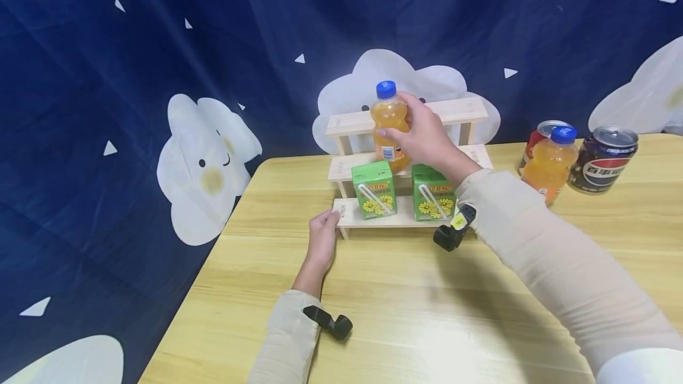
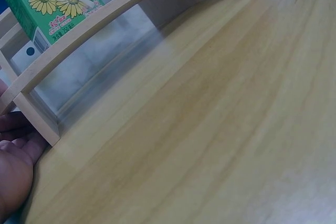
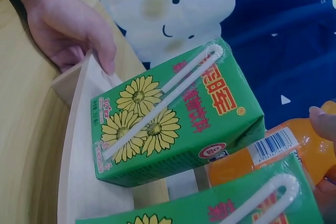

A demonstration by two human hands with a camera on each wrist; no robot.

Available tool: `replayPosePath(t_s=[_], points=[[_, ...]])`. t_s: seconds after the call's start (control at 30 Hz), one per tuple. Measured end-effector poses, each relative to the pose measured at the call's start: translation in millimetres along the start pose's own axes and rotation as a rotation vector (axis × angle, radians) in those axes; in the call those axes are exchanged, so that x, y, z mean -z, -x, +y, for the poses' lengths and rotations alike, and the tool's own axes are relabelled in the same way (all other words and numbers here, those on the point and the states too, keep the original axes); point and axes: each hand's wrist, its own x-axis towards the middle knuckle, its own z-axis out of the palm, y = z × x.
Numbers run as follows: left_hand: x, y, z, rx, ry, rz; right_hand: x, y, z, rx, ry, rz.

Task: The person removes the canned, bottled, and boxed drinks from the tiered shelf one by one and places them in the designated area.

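My right hand (image 1: pixel 427 135) holds a small bottle of orange drink (image 1: pixel 387 116) with a blue cap, thumb and fingers round its body. The bottle stands upright at the middle step of a three-step wooden display rack (image 1: pixel 404 206); the juice box hides part of its base. At the rack's left end, my left hand (image 1: pixel 322 237) grips the lowest step, thumb on top, as the right wrist view shows. Two green drink cartons with yellow flowers and white straws, a left carton (image 1: pixel 373 189) and a right carton (image 1: pixel 434 194), stand on that lowest step.
Right of the rack on the wooden table (image 1: pixel 384 307) stand another orange drink bottle (image 1: pixel 551 162), a dark cola can (image 1: pixel 604 162) and a red can (image 1: pixel 533 138) partly hidden behind the bottle. A blue curtain (image 1: pixel 288 10) with clouds hangs behind.
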Motion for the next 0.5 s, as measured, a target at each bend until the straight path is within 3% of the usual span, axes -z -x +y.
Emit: replayPosePath(t_s=[0.5], points=[[0.1,0.0,0.4,0.005,0.002,0.0,19.7,7.0,6.3,-0.015,0.034,0.01]])
